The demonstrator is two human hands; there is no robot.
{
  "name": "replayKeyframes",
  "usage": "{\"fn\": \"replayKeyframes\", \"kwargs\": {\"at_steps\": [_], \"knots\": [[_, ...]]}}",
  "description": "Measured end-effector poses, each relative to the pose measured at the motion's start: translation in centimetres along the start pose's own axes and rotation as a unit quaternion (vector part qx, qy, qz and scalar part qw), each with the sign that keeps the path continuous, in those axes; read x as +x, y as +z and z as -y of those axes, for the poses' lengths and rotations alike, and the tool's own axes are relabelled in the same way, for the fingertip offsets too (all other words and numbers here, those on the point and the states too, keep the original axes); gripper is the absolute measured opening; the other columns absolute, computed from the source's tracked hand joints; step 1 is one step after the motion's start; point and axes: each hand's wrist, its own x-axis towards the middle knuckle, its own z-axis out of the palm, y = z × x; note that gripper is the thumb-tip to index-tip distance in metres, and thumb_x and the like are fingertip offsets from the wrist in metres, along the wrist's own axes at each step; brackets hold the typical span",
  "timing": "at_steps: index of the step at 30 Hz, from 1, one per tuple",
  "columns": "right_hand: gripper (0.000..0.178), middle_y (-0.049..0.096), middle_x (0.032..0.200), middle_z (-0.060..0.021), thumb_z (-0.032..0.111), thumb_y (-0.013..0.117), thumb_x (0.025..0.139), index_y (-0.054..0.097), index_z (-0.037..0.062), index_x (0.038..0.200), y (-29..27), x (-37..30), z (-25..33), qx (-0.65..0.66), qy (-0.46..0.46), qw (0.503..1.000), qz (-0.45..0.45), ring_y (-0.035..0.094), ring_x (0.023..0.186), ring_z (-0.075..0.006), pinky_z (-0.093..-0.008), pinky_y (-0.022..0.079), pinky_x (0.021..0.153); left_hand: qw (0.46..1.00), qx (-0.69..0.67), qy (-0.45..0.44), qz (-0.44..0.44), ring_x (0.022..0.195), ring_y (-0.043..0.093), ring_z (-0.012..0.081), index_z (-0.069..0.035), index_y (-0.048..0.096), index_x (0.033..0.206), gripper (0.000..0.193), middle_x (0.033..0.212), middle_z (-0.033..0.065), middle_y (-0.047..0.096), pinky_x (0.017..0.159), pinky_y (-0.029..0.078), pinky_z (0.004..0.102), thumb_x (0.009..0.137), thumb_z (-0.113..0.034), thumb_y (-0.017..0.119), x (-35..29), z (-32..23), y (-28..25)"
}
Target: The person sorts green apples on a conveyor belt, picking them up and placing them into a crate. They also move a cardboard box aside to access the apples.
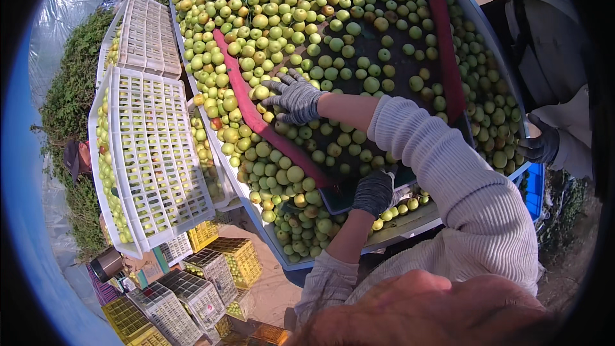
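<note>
My right hand (pixel 295 97), in a grey striped glove, reaches across to the left over a heap of small round green-yellow fruit (pixel 269 22), like jujubes or small apples. Its fingers are spread, and they lie at the fruit beside a red padded divider (pixel 246 106). Nearer to me, my left hand (pixel 374 192), also gloved, is low at the front edge of the dark sorting surface (pixel 407 64). Its fingers are mostly hidden, so whether they grip anything does not show. Loose fruit lies around both hands.
A second red divider (pixel 442 38) runs along the right. White crates (pixel 160 154) of fruit stand against the left side, with yellow crates (pixel 240 259) and more stacks below. At the right edge, another person's gloved hand (pixel 541 141) is by the table's rim; a blue crate (pixel 535 189) sits underneath.
</note>
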Motion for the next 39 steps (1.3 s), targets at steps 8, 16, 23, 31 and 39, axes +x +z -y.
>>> {"fn": "replayKeyframes", "kwargs": {"at_steps": [8,16,23,31,39], "knots": [[0.065,0.034,0.161,-0.0058,0.043,0.063,0.091,0.044,0.0234,0.150,1.5,-14.4,-2.2,-0.069,-0.114,0.991,0.004,0.022,0.152,-0.0355,-0.0581,0.012,0.124,0.998,-0.033,-0.021,-0.041,0.113,0.065,0.0353,-0.009,0.044,0.149,0.075,0.125,0.0213,0.066,0.098,0.052,0.0464,0.087,-0.041,0.070,-1.6,-2.2,-2.3],[0.065,0.037,0.158,-0.0136,0.041,0.061,0.094,0.044,0.0151,0.150,-1.3,-18.2,-6.5,-0.128,0.092,0.981,-0.115,0.029,0.149,-0.0345,-0.0515,0.014,0.125,0.997,-0.024,-0.010,-0.069,0.110,0.066,0.0362,-0.010,0.055,0.141,0.067,0.119,0.0190,0.069,0.098,0.051,0.0442,0.086,-0.045,0.069,-1.8,-2.1,-2.1],[0.043,0.056,0.140,-0.0125,0.032,0.060,0.095,0.061,0.0116,0.133,-1.7,-15.8,-5.6,-0.001,-0.002,0.992,-0.127,0.049,0.133,-0.0323,-0.0486,0.035,0.115,0.998,-0.019,-0.014,-0.066,0.113,0.065,0.0346,-0.005,0.057,0.138,0.068,0.126,0.0204,0.066,0.099,0.050,0.0446,0.087,-0.050,0.068,-1.2,-1.6,-1.1],[0.030,0.062,0.122,-0.0132,0.018,0.055,0.096,0.066,0.0138,0.124,-2.5,-0.8,-4.0,-0.040,0.127,0.991,-0.002,0.066,0.106,-0.0331,-0.0448,0.055,0.091,0.998,-0.013,0.021,-0.060,0.111,0.065,0.0372,-0.007,0.054,0.136,0.066,0.122,0.0215,0.066,0.097,0.051,0.0466,0.082,-0.040,0.075,-0.3,-0.2,0.1],[0.048,0.054,0.137,-0.0214,0.040,0.065,0.091,0.062,0.0193,0.134,-0.7,-1.0,-0.4,-0.040,0.108,0.993,0.039,0.053,0.128,-0.0402,-0.0476,0.049,0.099,0.995,-0.066,0.013,-0.080,0.113,0.064,0.0388,-0.007,0.054,0.133,0.061,0.124,0.0223,0.065,0.097,0.051,0.0481,0.085,-0.038,0.074,-1.4,-1.0,-1.0]]}}
